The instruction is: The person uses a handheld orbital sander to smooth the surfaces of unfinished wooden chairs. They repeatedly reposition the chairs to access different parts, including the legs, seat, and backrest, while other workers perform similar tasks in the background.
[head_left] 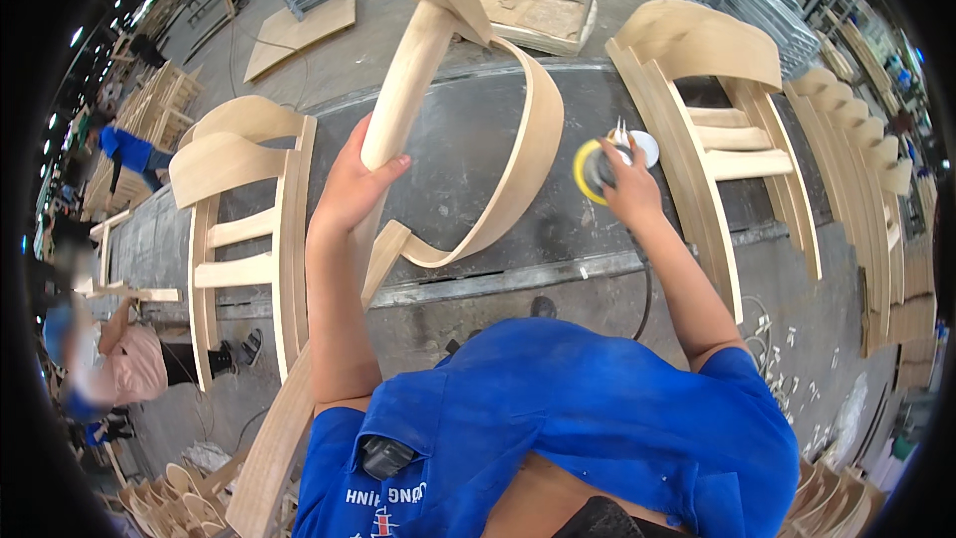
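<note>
Fingers wrapped round a thick rail (408, 90), my left hand (349, 179) holds a pale wooden chair frame (535, 154) tilted up above the dark worktable (568, 229), its curved back to the right of my grip. My right hand (629, 187) clasps a round sander (595, 172) with a yellow rim, near a white disc (647, 147); whether the sander touches the tabletop, I cannot tell. Another frame (697, 45) stands just beyond, to the right.

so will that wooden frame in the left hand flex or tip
The wooden frame is probably stiff, its curved band looking solid. It may tip or swing, since the left hand grips one bar while the rest juts out.
</note>
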Demonstrator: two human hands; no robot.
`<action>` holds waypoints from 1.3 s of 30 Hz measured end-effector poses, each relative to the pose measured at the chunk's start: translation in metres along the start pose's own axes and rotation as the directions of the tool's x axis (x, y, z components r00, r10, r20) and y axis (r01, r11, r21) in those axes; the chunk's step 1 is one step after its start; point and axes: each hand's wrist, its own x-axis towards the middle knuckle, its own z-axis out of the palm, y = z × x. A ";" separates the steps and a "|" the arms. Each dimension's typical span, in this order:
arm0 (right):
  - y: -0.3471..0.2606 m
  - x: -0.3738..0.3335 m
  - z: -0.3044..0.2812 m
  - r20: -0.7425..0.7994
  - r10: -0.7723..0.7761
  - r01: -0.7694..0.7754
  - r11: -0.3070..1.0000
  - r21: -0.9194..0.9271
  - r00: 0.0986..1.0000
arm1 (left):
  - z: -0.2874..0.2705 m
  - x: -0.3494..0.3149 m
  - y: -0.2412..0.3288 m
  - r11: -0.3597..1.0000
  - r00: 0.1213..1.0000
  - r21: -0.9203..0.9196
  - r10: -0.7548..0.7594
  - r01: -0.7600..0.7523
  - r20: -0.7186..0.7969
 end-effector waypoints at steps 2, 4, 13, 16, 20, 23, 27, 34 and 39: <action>-0.054 -0.006 -0.024 0.016 -0.154 0.154 0.987 -0.052 0.988 | -0.001 -0.002 -0.002 1.000 1.000 -0.015 -0.008 0.008 -0.001; -0.102 -0.008 -0.028 0.032 -0.336 0.337 0.936 -0.096 0.941 | -0.001 -0.006 -0.003 1.000 1.000 -0.009 0.001 -0.001 -0.013; -0.172 0.036 -0.017 0.054 -0.425 0.410 0.821 -0.398 0.903 | -0.005 -0.039 -0.010 0.997 0.998 -0.052 0.052 -0.054 -0.030; -0.175 0.064 -0.032 0.019 -0.405 0.383 0.848 -0.367 0.914 | -0.005 -0.045 -0.010 0.998 0.999 -0.054 0.044 -0.044 -0.006; -0.173 0.068 -0.041 0.007 -0.431 0.408 0.847 -0.340 0.902 | -0.007 -0.049 -0.009 0.999 1.000 -0.043 0.022 -0.022 -0.006; -0.160 0.044 -0.038 -0.011 -0.510 0.473 0.806 -0.357 0.860 | -0.008 -0.049 -0.009 0.995 1.000 -0.100 0.011 -0.010 0.010; -0.146 0.024 -0.038 0.133 -0.521 0.534 0.778 -0.331 0.843 | -0.007 -0.050 -0.011 0.998 1.000 -0.061 0.011 -0.012 -0.015; -0.150 0.065 -0.064 0.036 -0.450 0.431 0.827 -0.360 0.892 | -0.007 -0.051 -0.012 0.997 0.999 -0.063 0.052 -0.052 -0.007; -0.143 0.051 -0.062 0.066 -0.511 0.498 0.789 -0.359 0.857 | -0.007 -0.052 -0.011 0.995 0.998 -0.080 0.062 -0.061 0.012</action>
